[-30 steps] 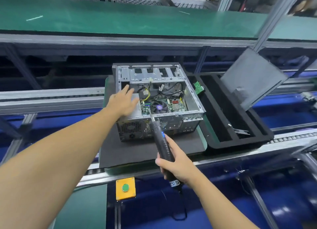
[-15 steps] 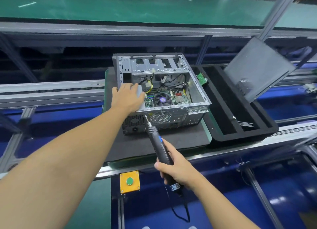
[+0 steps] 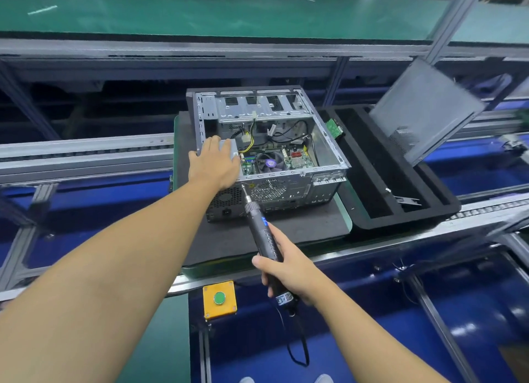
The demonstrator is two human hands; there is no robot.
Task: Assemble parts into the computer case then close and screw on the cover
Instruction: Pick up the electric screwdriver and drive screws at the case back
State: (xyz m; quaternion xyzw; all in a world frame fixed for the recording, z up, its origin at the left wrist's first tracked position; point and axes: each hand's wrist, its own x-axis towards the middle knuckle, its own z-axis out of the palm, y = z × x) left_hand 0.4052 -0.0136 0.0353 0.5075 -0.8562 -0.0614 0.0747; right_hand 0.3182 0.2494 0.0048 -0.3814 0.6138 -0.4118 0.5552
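An open grey computer case (image 3: pixel 329 142) lies on a black mat (image 3: pixel 229 239), its motherboard, fan and cables showing. My left hand (image 3: pixel 214 165) rests flat on the grey power supply (image 3: pixel 230 147) in the case's near-left corner, fingers spread. My right hand (image 3: pixel 289 271) grips a black electric screwdriver (image 3: pixel 260 228), whose bit touches the case's rear panel just below the top rim, beside the left wrist. The grey side cover (image 3: pixel 423 110) leans tilted at the right, over a black foam tray (image 3: pixel 383 210).
The foam tray holds a green circuit card (image 3: pixel 333 127) at its far left corner and a small metal bracket (image 3: pixel 406 200). A yellow box with a green button (image 3: pixel 219 299) sits on the near rail. Conveyor rails run left and right; a green bench lies beyond.
My left hand slid further onto the power supply and flattened. The screwdriver tip dropped from above the motherboard to the rear panel near the top rim.
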